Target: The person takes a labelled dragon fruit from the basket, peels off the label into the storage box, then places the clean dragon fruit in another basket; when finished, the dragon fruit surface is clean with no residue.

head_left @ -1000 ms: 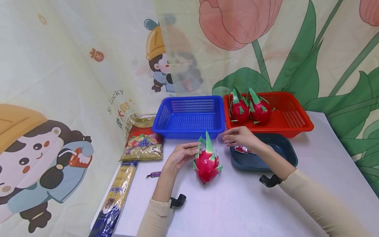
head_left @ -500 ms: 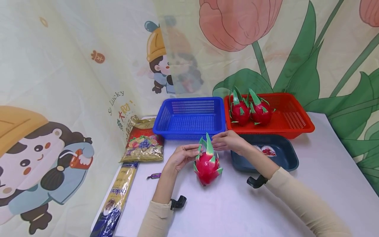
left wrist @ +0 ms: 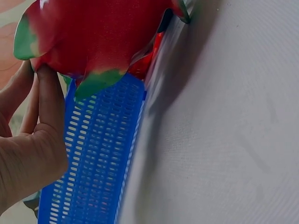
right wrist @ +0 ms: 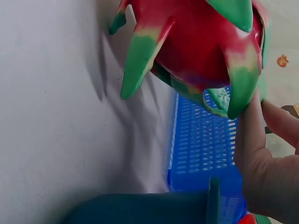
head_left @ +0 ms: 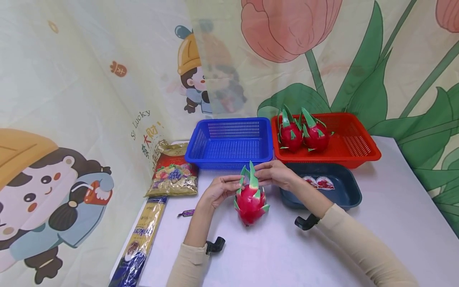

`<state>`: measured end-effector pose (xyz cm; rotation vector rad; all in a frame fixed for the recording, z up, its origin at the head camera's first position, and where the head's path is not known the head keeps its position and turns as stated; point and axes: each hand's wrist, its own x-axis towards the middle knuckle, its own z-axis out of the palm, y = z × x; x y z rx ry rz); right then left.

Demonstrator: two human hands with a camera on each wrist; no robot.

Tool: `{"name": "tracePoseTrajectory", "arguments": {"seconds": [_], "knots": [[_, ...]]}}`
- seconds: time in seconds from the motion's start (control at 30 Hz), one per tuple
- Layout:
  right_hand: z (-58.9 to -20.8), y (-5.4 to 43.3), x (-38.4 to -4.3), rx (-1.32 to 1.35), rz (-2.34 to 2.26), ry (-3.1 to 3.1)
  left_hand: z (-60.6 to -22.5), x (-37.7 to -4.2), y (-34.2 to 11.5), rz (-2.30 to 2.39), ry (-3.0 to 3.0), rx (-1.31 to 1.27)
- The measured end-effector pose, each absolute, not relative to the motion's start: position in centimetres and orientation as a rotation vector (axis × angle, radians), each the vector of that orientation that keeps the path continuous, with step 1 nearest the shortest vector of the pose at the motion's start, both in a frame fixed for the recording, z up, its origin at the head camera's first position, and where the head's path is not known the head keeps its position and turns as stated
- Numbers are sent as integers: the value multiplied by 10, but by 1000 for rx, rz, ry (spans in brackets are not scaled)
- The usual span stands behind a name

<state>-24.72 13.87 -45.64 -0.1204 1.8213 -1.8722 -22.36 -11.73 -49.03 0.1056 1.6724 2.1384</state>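
A red dragon fruit [head_left: 250, 201] with green leaf tips is in the middle of the white table, its long leaves pointing toward the baskets. My left hand [head_left: 219, 189] pinches a leaf on its left side. From the other side, my right hand [head_left: 279, 175] pinches the tall leaf between thumb and fingers. In the right wrist view, the thumb meets a green leaf tip [right wrist: 244, 88]. The left wrist view has the fruit's red skin [left wrist: 107, 37] just above the fingertips. Two more dragon fruits [head_left: 291, 135] sit in the red basket [head_left: 358, 137].
A blue basket [head_left: 229, 164] stands behind the fruit, left of the red one. Right of the fruit is a dark teal tray [head_left: 344, 193] with round stickers. At left lie a gold-and-red bag [head_left: 175, 171], a long gold-and-blue packet [head_left: 141, 235] and a small purple candy [head_left: 187, 213].
My right hand has moved left from above the teal tray to the dragon fruit's leaves and taken hold there. The left hand and the fruit have stayed almost in place.
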Motion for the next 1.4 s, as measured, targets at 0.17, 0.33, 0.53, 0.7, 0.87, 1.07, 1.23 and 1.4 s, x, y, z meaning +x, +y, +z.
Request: {"name": "tracePoseTrajectory", "arguments": {"seconds": [0.17,0.33,0.53,0.7,0.87,1.07,1.23,1.4], "knots": [[-455,142,-244,-95,-1893,1773,-489,-223,-117,2092,1690,200],[-447,141,-237,-85,-1919,1731,-488,-223,-121,2104,1661,301],[-431,146,-229,-93,-1917,1778,-485,-224,-122,2146,1588,307],[-412,164,-225,-106,-1921,1842,-484,-227,-120,2190,1535,271],[-390,190,-226,-136,-1936,1901,-479,-228,-109,2295,1474,173],[-357,223,-230,-151,-1983,1953,-472,-228,-90,2399,1452,17],[-332,250,-236,-95,-2055,1940,-467,-229,-73,2360,1408,-3],[-320,272,-246,-49,-2059,2013,-467,-231,-56,2331,1299,-18]]}}
